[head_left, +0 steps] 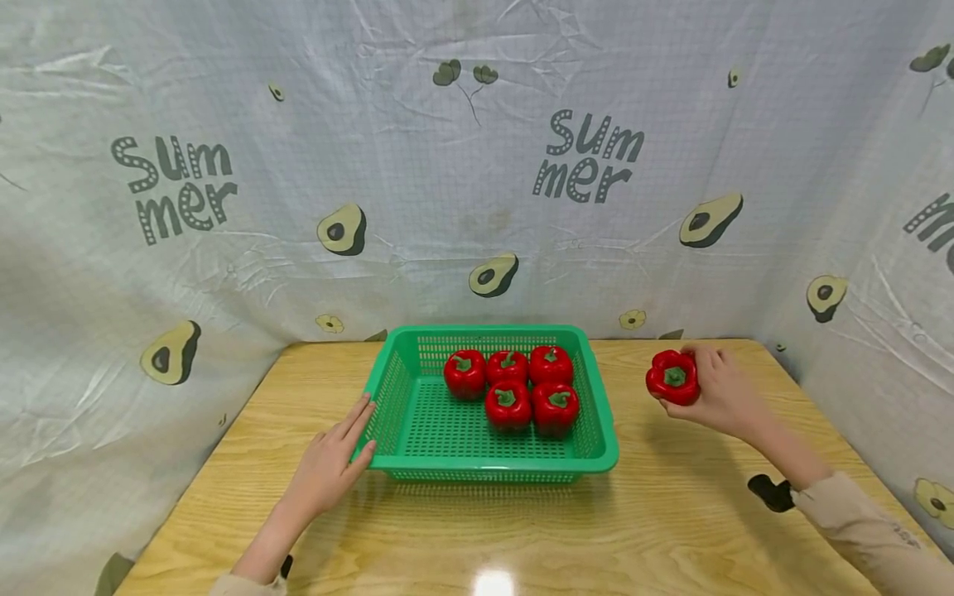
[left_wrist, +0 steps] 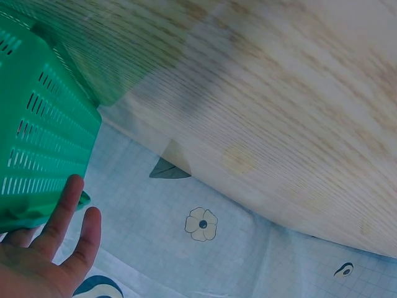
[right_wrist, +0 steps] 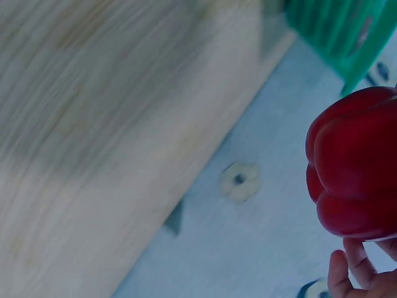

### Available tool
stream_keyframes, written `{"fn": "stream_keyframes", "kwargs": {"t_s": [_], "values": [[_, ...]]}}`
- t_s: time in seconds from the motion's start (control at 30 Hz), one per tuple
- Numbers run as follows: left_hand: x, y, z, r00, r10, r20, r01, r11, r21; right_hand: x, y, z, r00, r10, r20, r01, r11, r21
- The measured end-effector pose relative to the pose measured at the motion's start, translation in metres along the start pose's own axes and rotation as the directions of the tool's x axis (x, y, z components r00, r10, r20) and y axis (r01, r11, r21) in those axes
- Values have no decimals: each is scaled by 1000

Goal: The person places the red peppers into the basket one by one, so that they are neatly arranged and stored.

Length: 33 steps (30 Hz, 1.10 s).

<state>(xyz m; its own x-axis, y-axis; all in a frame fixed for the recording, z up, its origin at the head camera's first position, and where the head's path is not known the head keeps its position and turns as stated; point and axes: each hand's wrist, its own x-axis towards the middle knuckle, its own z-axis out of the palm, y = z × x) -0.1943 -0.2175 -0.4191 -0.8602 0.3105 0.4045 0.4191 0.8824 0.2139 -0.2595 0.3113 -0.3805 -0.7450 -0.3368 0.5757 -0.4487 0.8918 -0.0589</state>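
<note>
Right hand has its grip curled round a red bell pepper, held just above the tabletop at 3 o'clock of the green basket, clear of its rim. In the right wrist view the fingertips sit under the pepper's lobes.

Handling guess: light, hollow, firm wall, glossy skin so a bit slippery; bruises if squeezed. Best hold is cupped round the widest part, not by the stem.

Left hand: grip spread, straight fingers flat against the basket's wall at 9 o'clock, holding nothing.

Five more red peppers sit inside, toward 1 o'clock.

Readable writing: "Summer" printed repeatedly on the avocado-patterned backdrop cloth. No brand labels seen.
</note>
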Motion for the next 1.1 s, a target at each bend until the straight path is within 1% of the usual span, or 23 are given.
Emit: {"fn": "stream_keyframes", "kwargs": {"t_s": [0.2, 0.33, 0.43, 0.53, 0.67, 0.83, 0.97, 1.1], "values": [[-2, 0, -1, 1000, 7, -19, -7, 1000, 8, 13, -29, -3, 999, -41, -5, 42, 991, 126], [-3, 1, -2, 1000, -1, -13, 1, 1000, 10, 22, -48, -5, 995, -101, -15, 102, 976, 193], [-4, 2, -3, 1000, -7, -4, 7, 1000, 8, 30, -60, -7, 987, -157, -21, 158, 963, 219], [-4, 3, -4, 1000, -5, -10, 5, 1000, 9, 37, -72, -10, 979, -204, -5, 199, 951, 235], [-2, 4, -3, 1000, -1, -20, 2, 1000, 7, 48, -87, -17, 972, -228, 54, 203, 934, 293], [1, 4, -4, 1000, -10, -6, 10, 1000, 5, 61, -103, -26, 962, -224, 159, 154, 919, 364], [1, 4, -4, 1000, -15, 4, 15, 1000, 10, 71, -116, -28, 944, -245, 222, 153, 918, 365], [1, 3, -4, 1000, -18, 8, 18, 1000, 10, 84, -130, -28, 920, -297, 256, 201, 918, 343]]}}
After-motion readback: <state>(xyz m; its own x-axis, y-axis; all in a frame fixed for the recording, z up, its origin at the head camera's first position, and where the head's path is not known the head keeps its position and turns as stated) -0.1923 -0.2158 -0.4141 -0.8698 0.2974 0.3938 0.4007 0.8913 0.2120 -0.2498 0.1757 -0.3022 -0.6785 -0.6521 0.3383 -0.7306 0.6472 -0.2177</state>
